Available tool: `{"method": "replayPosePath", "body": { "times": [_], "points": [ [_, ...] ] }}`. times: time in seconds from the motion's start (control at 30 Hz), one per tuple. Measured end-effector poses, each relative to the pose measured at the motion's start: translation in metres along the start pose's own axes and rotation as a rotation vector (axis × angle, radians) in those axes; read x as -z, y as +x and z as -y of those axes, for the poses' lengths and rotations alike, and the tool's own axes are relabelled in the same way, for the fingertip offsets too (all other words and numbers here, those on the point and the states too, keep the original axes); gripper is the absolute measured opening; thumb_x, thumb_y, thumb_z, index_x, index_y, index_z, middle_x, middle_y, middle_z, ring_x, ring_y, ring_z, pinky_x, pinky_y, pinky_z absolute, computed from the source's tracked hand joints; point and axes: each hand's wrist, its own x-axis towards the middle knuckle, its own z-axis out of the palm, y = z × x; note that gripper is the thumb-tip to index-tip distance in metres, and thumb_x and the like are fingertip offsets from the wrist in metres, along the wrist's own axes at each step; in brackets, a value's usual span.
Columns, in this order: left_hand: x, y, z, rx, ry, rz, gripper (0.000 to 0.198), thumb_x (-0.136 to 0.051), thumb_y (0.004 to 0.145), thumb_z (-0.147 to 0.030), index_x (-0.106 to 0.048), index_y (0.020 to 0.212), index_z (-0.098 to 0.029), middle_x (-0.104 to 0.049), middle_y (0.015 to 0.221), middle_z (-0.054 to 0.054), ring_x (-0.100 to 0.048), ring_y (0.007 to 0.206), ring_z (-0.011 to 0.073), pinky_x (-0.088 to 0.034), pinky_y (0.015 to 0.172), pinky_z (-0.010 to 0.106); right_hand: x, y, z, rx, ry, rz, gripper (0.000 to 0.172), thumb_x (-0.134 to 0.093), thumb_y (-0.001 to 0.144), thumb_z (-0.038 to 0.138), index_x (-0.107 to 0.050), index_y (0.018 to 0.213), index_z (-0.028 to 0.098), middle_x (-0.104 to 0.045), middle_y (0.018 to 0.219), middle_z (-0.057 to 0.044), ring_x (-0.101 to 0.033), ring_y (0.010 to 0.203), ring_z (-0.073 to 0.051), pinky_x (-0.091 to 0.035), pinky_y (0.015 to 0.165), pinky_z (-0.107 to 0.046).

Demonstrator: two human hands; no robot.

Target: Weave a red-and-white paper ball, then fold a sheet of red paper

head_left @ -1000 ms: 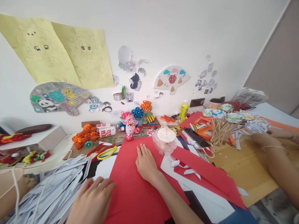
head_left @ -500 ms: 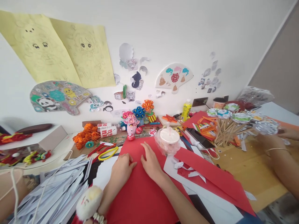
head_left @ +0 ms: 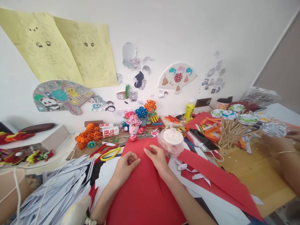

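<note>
A large sheet of red paper (head_left: pixel 145 190) lies on the table in front of me. My left hand (head_left: pixel 126 167) pinches it near its far edge, with the fingers curled together. My right hand (head_left: pixel 158 157) pinches the same sheet just to the right, and the paper rises in a ridge between the two hands. A white fluffy band sits on my left wrist at the bottom edge. A lidded white cup in a clear plastic bag (head_left: pixel 172 140) stands right beside my right hand.
A heap of white paper strips (head_left: pixel 53 190) lies at the left, yellow-handled scissors (head_left: pixel 110 153) beyond it. Paper flowers (head_left: pixel 89 137), small pots and a yellow bottle (head_left: pixel 189 111) line the wall. Another person's hand (head_left: pixel 281 140) holds paper flowers on sticks (head_left: pixel 236 125) at the right.
My left hand came forward from the sheet's near left edge to its far edge. Both hands went from lying flat to pinching, and the paper has buckled up between them.
</note>
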Motion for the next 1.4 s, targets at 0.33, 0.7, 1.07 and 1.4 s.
{"method": "replayPosePath", "body": {
  "times": [0.33,0.7,1.07,1.4],
  "points": [
    [-0.004,-0.003,-0.009,-0.033,-0.04,0.01,0.032,-0.054,0.075,-0.049,-0.057,0.066,-0.019,-0.059,0.063,0.0,-0.052,0.061,0.0161,-0.04,0.058,0.026,0.002,-0.002,0.011,-0.012,0.152,0.043,0.035,-0.069,0.07,0.05,-0.062,0.064,0.016,-0.059,0.063,0.001,-0.053,0.064,-0.015,-0.041,0.06,-0.025],
    [-0.003,-0.005,-0.008,-0.041,-0.025,0.103,0.039,-0.053,0.078,-0.056,-0.06,0.07,-0.018,-0.057,0.062,-0.001,-0.048,0.06,0.0154,-0.038,0.057,0.025,0.006,-0.001,0.013,-0.026,0.222,-0.011,0.032,-0.069,0.071,0.049,-0.075,0.08,0.018,-0.075,0.087,-0.007,-0.066,0.086,-0.024,-0.05,0.08,-0.035],
    [-0.001,-0.009,-0.011,-0.046,-0.034,0.204,0.035,-0.057,0.077,-0.051,-0.058,0.066,-0.018,-0.05,0.061,-0.004,-0.043,0.06,0.0133,-0.034,0.058,0.024,0.007,0.0,0.014,-0.065,0.298,-0.04,0.026,-0.074,0.067,0.042,-0.077,0.079,0.019,-0.076,0.086,-0.007,-0.067,0.086,-0.024,-0.05,0.082,-0.036],
    [0.006,-0.013,-0.016,-0.02,-0.09,0.246,0.038,-0.061,0.075,-0.05,-0.049,0.057,-0.018,-0.04,0.057,-0.007,-0.035,0.056,0.0105,-0.028,0.053,0.022,0.006,-0.002,0.016,-0.12,0.339,0.013,0.035,-0.075,0.066,0.049,-0.075,0.081,0.017,-0.074,0.086,-0.007,-0.064,0.085,-0.023,-0.048,0.079,-0.033]
  ]
}}
